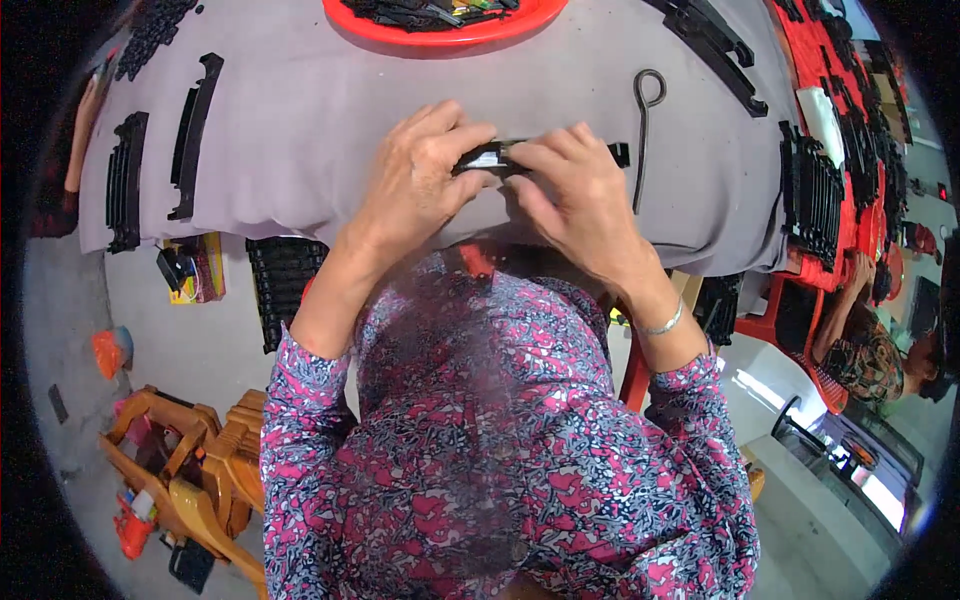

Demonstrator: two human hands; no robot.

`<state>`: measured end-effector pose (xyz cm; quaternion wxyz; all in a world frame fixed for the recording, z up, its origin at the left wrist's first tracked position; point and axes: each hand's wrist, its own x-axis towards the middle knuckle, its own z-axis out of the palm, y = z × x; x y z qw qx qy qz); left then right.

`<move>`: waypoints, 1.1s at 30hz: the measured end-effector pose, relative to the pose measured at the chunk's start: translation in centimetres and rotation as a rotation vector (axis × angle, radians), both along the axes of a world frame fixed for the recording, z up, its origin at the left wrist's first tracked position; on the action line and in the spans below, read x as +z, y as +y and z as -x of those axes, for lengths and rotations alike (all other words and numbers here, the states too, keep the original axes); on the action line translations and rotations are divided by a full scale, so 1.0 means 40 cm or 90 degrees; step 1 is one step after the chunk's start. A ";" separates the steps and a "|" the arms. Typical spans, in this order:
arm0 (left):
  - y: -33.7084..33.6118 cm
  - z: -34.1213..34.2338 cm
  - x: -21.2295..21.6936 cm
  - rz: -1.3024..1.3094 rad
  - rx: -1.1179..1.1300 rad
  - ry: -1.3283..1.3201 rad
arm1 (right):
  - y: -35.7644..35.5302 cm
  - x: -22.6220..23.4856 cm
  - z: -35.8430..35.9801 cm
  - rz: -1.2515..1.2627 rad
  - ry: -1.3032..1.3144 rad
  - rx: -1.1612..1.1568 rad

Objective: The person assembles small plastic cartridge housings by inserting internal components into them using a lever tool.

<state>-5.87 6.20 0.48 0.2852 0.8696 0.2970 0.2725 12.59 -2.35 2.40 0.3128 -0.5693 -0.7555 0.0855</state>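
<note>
A long black plastic strip [620,155] lies sideways between my two hands, just above the near part of the table. My left hand [422,175] pinches its left end between thumb and fingers. On its middle, my right hand [578,190] is closed, with thumb and forefinger pressed to it. A small pale, shiny patch shows on the strip between my fingertips. The strip's right end sticks out past my right hand, and my fingers hide much of the rest. To the right lies a dark metal rod [640,140] with a looped end.
A grey cloth covers the table [290,130]. At the far edge stands a red basin [450,36] of small black parts. Black strips [125,180] lie at the left, and a stack of them [812,195] at the right. Another person [865,350] sits at the far right.
</note>
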 end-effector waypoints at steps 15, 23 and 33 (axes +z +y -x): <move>-0.026 0.068 -0.007 0.057 0.247 -0.234 | -0.053 -0.034 -0.104 -0.062 0.331 -0.302; -0.019 0.078 -0.030 0.088 0.277 -0.258 | -0.052 -0.046 -0.099 -0.085 0.312 -0.317; -0.005 0.088 -0.047 0.237 0.291 -0.346 | 0.053 0.065 -0.123 -0.005 0.390 -0.255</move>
